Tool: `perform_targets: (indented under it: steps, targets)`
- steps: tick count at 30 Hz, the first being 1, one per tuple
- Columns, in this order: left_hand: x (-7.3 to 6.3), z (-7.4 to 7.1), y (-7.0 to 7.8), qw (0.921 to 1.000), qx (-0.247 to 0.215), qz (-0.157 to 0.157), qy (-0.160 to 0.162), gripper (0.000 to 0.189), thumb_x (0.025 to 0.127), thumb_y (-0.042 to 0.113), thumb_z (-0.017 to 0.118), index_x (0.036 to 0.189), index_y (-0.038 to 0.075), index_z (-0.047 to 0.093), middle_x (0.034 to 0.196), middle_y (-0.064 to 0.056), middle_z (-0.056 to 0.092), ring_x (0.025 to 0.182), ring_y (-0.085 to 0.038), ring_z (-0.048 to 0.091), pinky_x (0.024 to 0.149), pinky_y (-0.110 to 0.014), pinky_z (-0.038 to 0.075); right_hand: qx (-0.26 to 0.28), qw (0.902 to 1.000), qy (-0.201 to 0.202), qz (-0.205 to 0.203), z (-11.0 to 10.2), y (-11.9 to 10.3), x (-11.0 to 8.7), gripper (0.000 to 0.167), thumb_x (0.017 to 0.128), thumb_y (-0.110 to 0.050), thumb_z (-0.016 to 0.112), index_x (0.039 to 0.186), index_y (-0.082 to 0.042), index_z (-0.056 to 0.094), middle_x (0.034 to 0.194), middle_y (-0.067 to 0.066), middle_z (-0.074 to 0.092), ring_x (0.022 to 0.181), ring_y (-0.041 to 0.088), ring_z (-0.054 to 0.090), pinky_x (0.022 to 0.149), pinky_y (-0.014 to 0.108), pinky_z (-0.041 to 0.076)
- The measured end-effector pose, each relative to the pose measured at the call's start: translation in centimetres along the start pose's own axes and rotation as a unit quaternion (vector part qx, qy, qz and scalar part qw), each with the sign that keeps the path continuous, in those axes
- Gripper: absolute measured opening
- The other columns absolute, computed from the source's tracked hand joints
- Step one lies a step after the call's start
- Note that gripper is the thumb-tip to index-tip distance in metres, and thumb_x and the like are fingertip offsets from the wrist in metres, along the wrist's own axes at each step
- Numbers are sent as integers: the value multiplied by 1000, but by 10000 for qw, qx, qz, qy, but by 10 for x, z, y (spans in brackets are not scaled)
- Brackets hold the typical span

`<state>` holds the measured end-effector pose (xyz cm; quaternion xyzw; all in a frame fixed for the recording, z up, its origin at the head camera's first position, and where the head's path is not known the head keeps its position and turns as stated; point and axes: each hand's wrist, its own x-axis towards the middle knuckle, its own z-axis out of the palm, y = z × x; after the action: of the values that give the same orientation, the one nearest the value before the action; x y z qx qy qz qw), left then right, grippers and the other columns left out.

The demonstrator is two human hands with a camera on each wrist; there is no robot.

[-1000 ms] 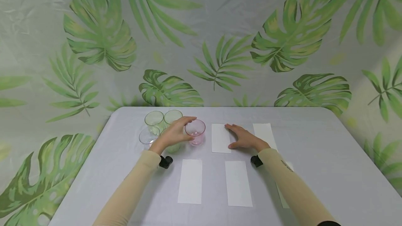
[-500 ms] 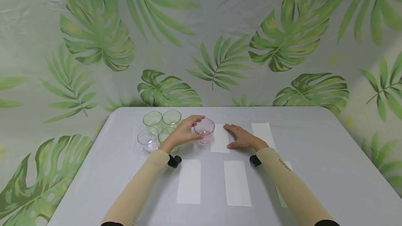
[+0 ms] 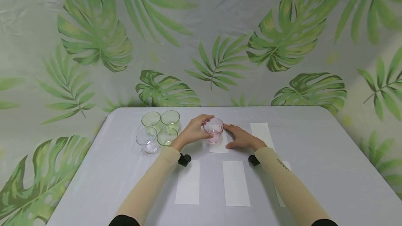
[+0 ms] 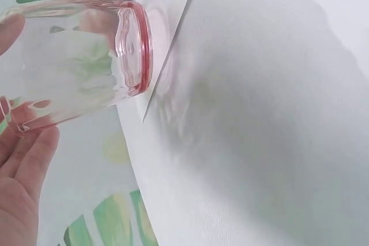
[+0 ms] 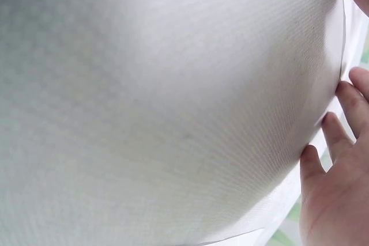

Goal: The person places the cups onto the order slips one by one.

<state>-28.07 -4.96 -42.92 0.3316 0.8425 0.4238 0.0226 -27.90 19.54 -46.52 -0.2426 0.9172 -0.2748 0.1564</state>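
First, at the left of your white-covered table (image 3: 329, 145): one colourless glass (image 3: 152, 146), front of a cluster of four. Touching or just beside it, three green glasses: back left (image 3: 151, 120), back right (image 3: 170, 118), front right (image 3: 167, 137). Next, one front-left paper slip (image 3: 187, 186). Above it, your left hand (image 3: 194, 132), thumb on the near side, fingers on the far side, holding one pink glass (image 3: 214, 135) near its rim. Position: between your two hands, mouth up, long axis roughly upright, base over the back-middle paper slip (image 3: 218, 148) (whether it touches, you cannot tell). Your left hand is the nearer, having the grip. Next, one front-middle paper slip (image 3: 236, 186). Then your right hand (image 3: 241, 138), fingers spread and holding nothing, tips at the back-middle slip's right edge, just beside the glass. Last, one back-right paper slip (image 3: 261, 131) and one front-right slip (image 3: 279, 198), partly hidden by your right sleeve (image 3: 289, 184).
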Motion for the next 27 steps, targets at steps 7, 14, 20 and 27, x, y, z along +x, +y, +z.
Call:
perform_targets:
  steps: [7,14,20,27]
  targets:
    - [7,8,-3,10000,-8,88,47,70,75,6,81,136,-2,48,130,-23,52,116,-36,51,98,-38,45,253,9989,87,-374,1,8,1,97,78,-43,76,146,8,28,145,37,24,136,50,18,111,60,16]
    - [11,15,-5,9998,182,-83,59,71,75,8,82,137,1,47,132,-15,52,117,-30,53,97,-34,46,186,9997,89,-105,2,3,2,94,77,-32,78,143,13,27,146,37,24,137,49,17,112,58,15]
    - [13,18,-3,9996,244,-164,36,71,76,10,81,139,3,46,134,-14,51,115,-30,53,95,-36,46,-118,9998,139,-37,2,-1,1,89,78,-23,78,143,12,28,146,33,27,137,47,20,112,55,17]
    - [14,21,-2,9997,194,-161,-25,74,78,11,80,141,3,43,135,-18,49,115,-34,51,95,-38,45,34,9994,242,-231,2,2,1,85,77,-21,78,142,10,33,146,31,30,136,47,23,112,56,17]
